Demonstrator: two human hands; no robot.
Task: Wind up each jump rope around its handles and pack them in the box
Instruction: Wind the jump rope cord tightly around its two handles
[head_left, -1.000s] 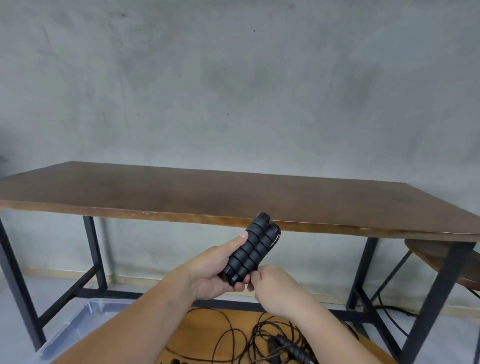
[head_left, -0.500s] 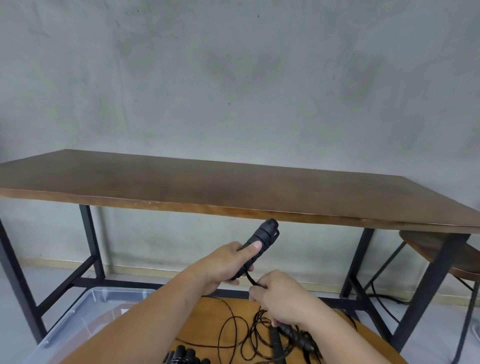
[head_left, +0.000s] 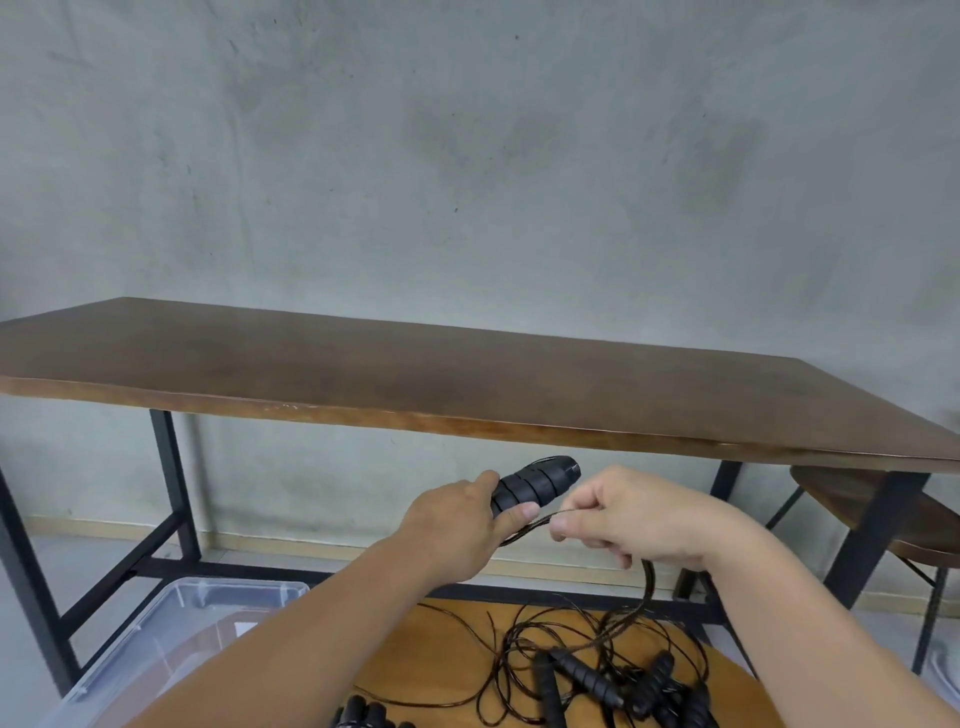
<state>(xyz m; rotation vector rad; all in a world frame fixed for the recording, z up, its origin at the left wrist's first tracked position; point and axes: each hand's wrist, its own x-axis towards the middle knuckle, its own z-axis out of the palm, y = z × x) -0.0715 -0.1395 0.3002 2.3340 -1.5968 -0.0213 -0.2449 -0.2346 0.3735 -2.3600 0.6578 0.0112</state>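
My left hand (head_left: 457, 525) grips a pair of black ribbed jump rope handles (head_left: 535, 484), held side by side and pointing right. Their thin dark rope (head_left: 530, 527) runs from under my left thumb to my right hand (head_left: 634, 514), which pinches it between thumb and fingers, then hangs down to a tangle of ropes and black handles (head_left: 613, 670) on a round wooden stool (head_left: 431, 670). A clear plastic box (head_left: 171, 623) stands on the floor at lower left, partly hidden by my left forearm.
A long dark wooden table (head_left: 467, 384) with black metal legs stands against a grey concrete wall. Another wooden stool (head_left: 852, 493) sits under its right end. More black handles (head_left: 363, 714) peek in at the bottom edge.
The handles tipped from upright to lying rightward in my left hand. My right hand rose from below the handles and drew the rope up to their right side.
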